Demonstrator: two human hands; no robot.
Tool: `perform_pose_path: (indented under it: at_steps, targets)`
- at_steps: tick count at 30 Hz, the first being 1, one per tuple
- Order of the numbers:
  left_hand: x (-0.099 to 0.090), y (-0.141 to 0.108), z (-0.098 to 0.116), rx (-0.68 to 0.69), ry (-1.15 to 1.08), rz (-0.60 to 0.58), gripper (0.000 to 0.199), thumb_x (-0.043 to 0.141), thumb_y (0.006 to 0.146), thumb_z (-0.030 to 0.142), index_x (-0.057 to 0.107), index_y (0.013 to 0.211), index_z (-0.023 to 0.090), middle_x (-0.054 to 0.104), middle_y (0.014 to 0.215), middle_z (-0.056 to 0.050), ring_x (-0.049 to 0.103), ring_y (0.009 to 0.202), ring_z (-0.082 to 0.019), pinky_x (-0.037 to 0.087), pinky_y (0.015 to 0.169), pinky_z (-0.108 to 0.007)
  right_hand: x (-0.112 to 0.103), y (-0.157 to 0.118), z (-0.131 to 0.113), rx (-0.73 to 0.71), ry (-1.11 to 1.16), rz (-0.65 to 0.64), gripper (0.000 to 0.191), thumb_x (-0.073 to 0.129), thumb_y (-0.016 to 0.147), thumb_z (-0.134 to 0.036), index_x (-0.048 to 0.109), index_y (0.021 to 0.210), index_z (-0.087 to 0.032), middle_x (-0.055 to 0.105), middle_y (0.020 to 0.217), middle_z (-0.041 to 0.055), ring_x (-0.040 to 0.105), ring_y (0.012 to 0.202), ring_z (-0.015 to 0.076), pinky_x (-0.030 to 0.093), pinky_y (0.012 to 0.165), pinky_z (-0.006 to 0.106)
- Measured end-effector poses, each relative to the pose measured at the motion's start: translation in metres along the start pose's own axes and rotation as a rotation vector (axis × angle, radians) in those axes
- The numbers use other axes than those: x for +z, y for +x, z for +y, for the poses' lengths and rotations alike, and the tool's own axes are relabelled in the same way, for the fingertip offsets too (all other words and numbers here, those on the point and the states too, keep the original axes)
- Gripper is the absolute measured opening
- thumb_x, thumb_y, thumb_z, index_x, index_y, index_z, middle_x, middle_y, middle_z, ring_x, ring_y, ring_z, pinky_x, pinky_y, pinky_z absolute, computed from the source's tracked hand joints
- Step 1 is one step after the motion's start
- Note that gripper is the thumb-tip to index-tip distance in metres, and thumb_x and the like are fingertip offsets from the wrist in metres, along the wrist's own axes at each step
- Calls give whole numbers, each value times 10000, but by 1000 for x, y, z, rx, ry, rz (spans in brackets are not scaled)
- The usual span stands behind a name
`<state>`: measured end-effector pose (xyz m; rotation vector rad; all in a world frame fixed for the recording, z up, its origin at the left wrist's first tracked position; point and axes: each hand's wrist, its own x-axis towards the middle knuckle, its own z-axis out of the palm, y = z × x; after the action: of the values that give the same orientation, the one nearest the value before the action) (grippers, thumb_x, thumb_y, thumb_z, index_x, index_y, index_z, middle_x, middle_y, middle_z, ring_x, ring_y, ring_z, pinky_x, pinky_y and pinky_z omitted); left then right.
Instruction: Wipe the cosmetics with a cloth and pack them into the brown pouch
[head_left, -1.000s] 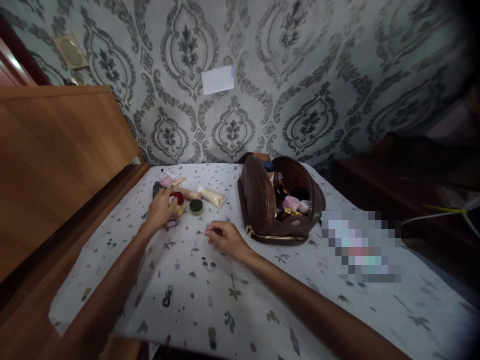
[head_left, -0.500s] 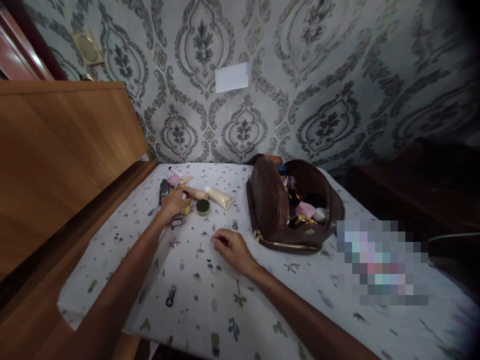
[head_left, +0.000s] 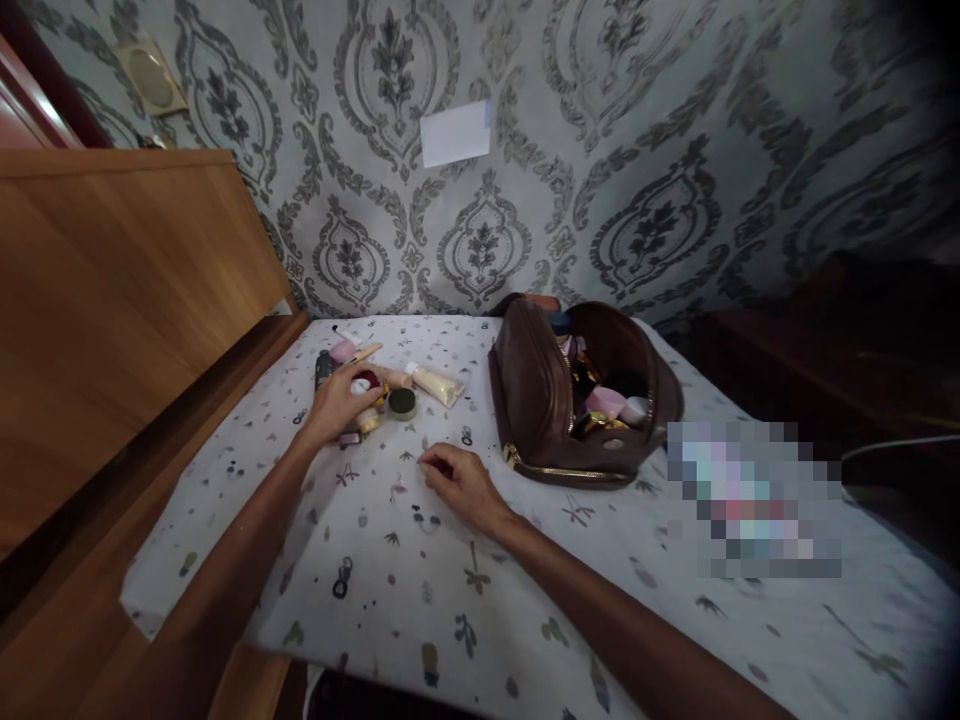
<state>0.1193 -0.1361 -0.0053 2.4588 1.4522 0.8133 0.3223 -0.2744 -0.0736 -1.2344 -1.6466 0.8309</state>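
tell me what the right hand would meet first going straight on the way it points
Probably the small, round yellow container beside the left hand, or the round, dark-lidded jar; depth is unclear.

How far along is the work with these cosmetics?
Already out on the white patterned cloth: a cream squeeze tube and a round dark-green-topped jar, among others. In progress: the left hand is at a small dark-red-and-white item; the right hand shows nothing held. Possibly left: items inside the open brown leather bag.
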Motion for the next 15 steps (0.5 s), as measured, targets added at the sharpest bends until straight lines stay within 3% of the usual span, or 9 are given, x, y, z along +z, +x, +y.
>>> perform_pose_path:
  at_steps: [3, 7, 11, 15]
  targets:
    - [-2, -15, 25, 128, -140, 52, 319, 639, 824, 359, 668, 1100, 202, 699, 1136, -71, 637, 1068, -257, 479, 982, -385, 2, -1, 2, 17, 40, 43, 294, 598, 820, -214, 630, 1112, -196, 663, 981, 50, 616, 759, 142, 485, 674, 269]
    - [5, -42, 62, 202, -146, -87, 370, 677, 811, 371, 635, 1142, 211, 681, 1100, -64, 642, 1016, -251, 498, 924, -373, 5, -1, 4, -1, 85, 137, 654, 688, 765, -230, 456, 1376, -233, 560, 1279, 105, 648, 944, 181, 527, 819, 342]
    - [22, -64, 81, 252, -83, -191, 331, 628, 868, 429, 609, 1131, 229, 636, 1035, -49, 640, 944, -236, 515, 820, -338, 5, 0, 8, -101, 34, 192, 501, 681, 767, -198, 556, 1252, -175, 630, 1180, 118, 600, 1089, 248, 475, 964, 408]
    - [36, -74, 83, 270, -28, -112, 279, 525, 941, 435, 583, 1088, 204, 619, 1016, -64, 621, 979, -245, 503, 849, -352, 3, 1, 9, -94, 9, 160, 443, 690, 740, -159, 598, 1173, -167, 660, 1129, 109, 615, 1041, 249, 481, 930, 396]
